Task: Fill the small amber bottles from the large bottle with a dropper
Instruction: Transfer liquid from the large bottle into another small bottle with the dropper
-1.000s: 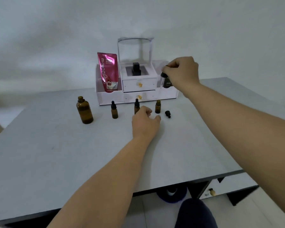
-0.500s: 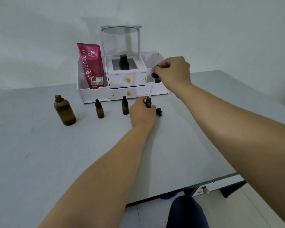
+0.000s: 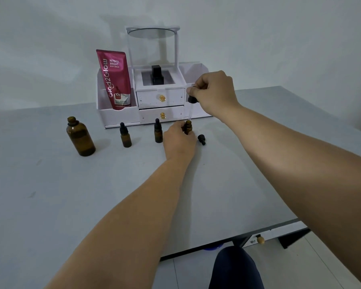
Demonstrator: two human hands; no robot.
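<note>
Grip first: your left hand (image 3: 178, 140) is wrapped round the open small bottle (image 3: 188, 127), fingers closed on its body, steadying it on the table (image 3: 71, 205). Your right hand (image 3: 214, 91) is pinched shut on the dropper (image 3: 191, 105) at its black bulb, w/ the glass tube hanging down so the tip sits just above or at the bottle's mouth; can't tell which.

Left to right now. Far left stands the large bottle (image 3: 79, 136), uncapped, upright, well apart from the rest. It's glass, prob. the heaviest thing here; take it round the body, not the neck. Next, two capped small bottles (image 3: 125, 135) and (image 3: 158, 131), upright in a row w/ the one you're holding. They're light, narrow and tippy, and smooth glass will likely slip, so pinch low on the body. Just right of your left hand lies a loose dropper cap (image 3: 201, 139) on its side; it could roll.

The dropper tube looks thin and fragile. Hold the bulb only, squeeze gently, and keep the tip off the bottle's rim.

Behind it all, on the far side, sits a white organizer (image 3: 121, 119) w/ a pink tube (image 3: 115, 80).
</note>
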